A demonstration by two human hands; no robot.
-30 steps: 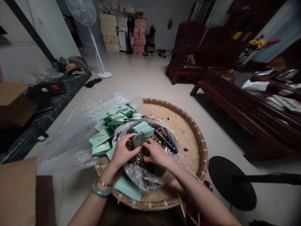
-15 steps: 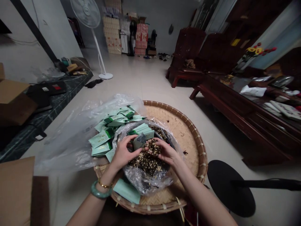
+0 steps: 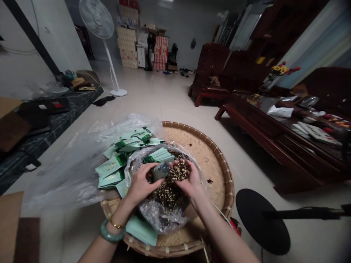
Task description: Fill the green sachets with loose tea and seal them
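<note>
My left hand point(image 3: 140, 184) holds a small grey foil sachet point(image 3: 161, 171) upright at the mouth of a clear plastic bag point(image 3: 161, 215). The bag is full of dried tea with pale flower bits point(image 3: 166, 195). My right hand point(image 3: 188, 179) is cupped close to the sachet with a heap of that tea in it. Beside the bag lies a pile of mint-green printed packets point(image 3: 116, 164), and a stack of them point(image 3: 159, 155) stands inside the bag. Under everything is a round woven bamboo tray point(image 3: 216, 160). One green packet point(image 3: 141, 229) rests on it near my left wrist.
A clear plastic sheet point(image 3: 63, 175) spreads left of the tray. A round black stand base point(image 3: 261, 221) sits at lower right. A dark wooden table point(image 3: 274, 135) runs along the right, and a cardboard box point(image 3: 8, 226) stands at lower left.
My right hand has moved left toward the sachet and now cups tea. The black tool seen earlier in the bag is hidden. The whole view has tilted and shifted slightly.
</note>
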